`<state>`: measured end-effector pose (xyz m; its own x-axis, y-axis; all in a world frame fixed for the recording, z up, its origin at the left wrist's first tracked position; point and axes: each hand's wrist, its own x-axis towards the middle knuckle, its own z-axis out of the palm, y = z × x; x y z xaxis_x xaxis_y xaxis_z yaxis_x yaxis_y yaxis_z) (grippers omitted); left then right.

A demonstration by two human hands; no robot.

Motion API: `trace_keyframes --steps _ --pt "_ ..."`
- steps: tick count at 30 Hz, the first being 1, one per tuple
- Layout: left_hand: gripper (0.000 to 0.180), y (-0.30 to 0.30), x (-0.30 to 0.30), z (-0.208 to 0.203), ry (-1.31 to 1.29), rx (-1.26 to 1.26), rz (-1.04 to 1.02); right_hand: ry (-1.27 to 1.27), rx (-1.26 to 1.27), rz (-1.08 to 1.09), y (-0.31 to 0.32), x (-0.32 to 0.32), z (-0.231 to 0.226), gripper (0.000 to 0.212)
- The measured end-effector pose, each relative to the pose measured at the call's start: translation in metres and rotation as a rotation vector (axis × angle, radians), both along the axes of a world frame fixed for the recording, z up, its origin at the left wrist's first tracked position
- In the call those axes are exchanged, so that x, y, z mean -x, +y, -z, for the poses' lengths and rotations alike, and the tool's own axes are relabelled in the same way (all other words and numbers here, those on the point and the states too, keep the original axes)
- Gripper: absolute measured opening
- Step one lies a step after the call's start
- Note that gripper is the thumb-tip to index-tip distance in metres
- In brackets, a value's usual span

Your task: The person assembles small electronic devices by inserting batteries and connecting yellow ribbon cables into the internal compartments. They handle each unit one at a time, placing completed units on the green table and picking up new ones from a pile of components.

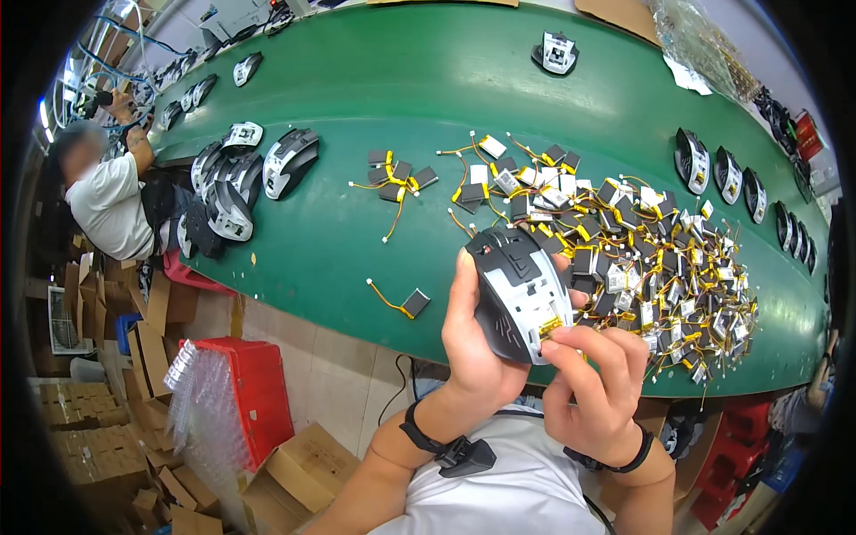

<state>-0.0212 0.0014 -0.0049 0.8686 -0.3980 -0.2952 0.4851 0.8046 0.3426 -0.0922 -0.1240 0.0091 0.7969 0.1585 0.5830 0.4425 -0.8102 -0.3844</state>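
My left hand (pixel 481 343) is closed round a computer mouse (pixel 526 285), black with a pale grey inner part facing up. It is held tilted above the near edge of the green table. My right hand (pixel 597 383) has its thumb and forefinger pinched at the mouse's lower right end. There, a small battery (pixel 551 326) with yellow tape shows in the mouse's opening, at my fingertips; most of it is hidden. A lone battery (pixel 415 303) with a wire and white plug lies left of my left hand. A large heap of such batteries (pixel 624 276) spreads to the right.
Several mice (pixel 227 192) crowd the left of the green table (pixel 357 98); others (pixel 691 160) stand in a row at the right. One mouse (pixel 557 55) sits far back. A person (pixel 111 205) works at the left. A red crate (pixel 259 392) and cardboard boxes (pixel 308 468) are below.
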Motion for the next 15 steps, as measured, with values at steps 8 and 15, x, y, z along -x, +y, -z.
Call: trace_keyframes --steps 8,15 --pt "0.069 0.004 -0.002 0.004 -0.022 0.040 -0.002 0.057 -0.075 -0.092 -0.005 -0.009 -0.005 0.044" --pt "0.071 0.002 -0.005 0.005 -0.039 0.112 0.058 0.052 -0.159 -0.117 -0.009 -0.008 -0.004 0.045"
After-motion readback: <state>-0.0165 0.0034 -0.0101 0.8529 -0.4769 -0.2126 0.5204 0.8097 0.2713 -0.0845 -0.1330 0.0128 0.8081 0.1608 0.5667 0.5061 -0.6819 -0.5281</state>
